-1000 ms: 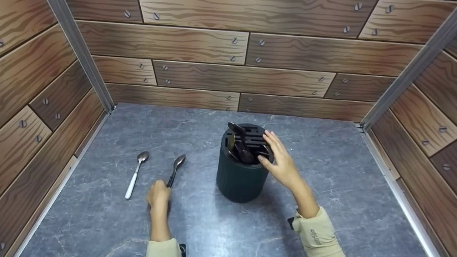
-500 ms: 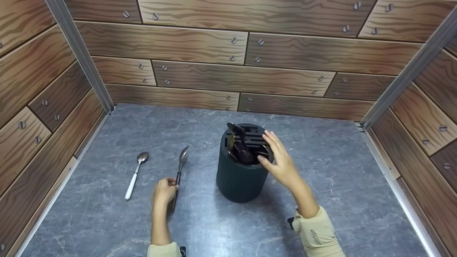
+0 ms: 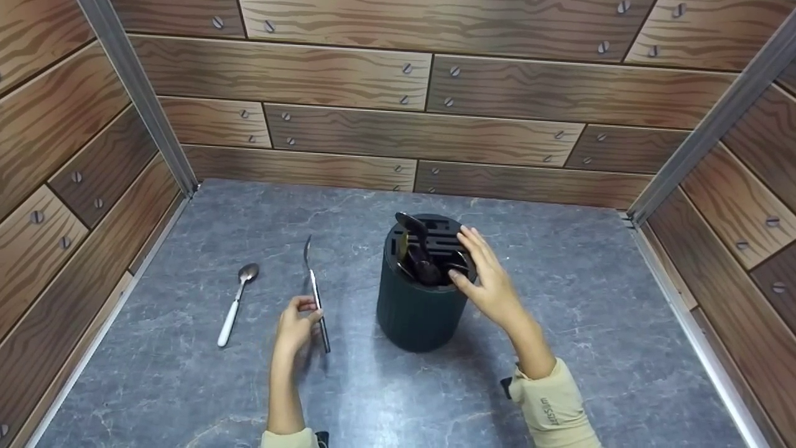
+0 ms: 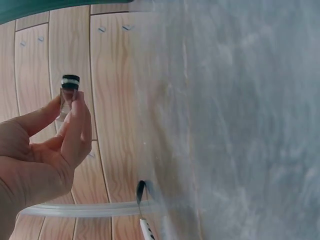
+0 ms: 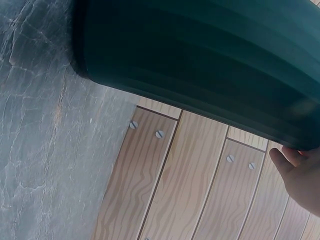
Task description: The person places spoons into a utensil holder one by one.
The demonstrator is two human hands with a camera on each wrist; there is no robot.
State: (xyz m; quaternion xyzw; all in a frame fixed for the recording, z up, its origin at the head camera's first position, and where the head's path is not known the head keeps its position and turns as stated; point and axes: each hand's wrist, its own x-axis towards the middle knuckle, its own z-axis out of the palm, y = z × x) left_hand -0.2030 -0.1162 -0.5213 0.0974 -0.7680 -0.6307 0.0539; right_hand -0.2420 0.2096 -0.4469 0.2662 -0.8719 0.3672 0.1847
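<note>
My left hand [image 3: 295, 326] pinches a dark-handled spoon [image 3: 315, 291] between thumb and fingers, its bowl pointing away and seen edge-on. In the left wrist view the handle's black end [image 4: 70, 81] with a pale band sticks out past the fingertips. To the right stands a dark green ribbed utensil holder [image 3: 420, 320] with a slotted black top. Several dark utensils [image 3: 426, 271] stand in its front opening, one spoon rising above the rest. My right hand [image 3: 494, 289] rests on the holder's right rim, fingers fairly straight and thumb at the opening.
A spoon with a white handle [image 3: 229, 322] lies on the grey marbled table [image 3: 559, 274] to the left of my left hand. Wood-patterned walls [image 3: 348, 130] with metal corner strips enclose the table at the back and both sides.
My left hand has lifted the dark-handled spoon and moved slightly right and forward, turning it so the bowl shows edge-on. My right hand and the holder stay put.
</note>
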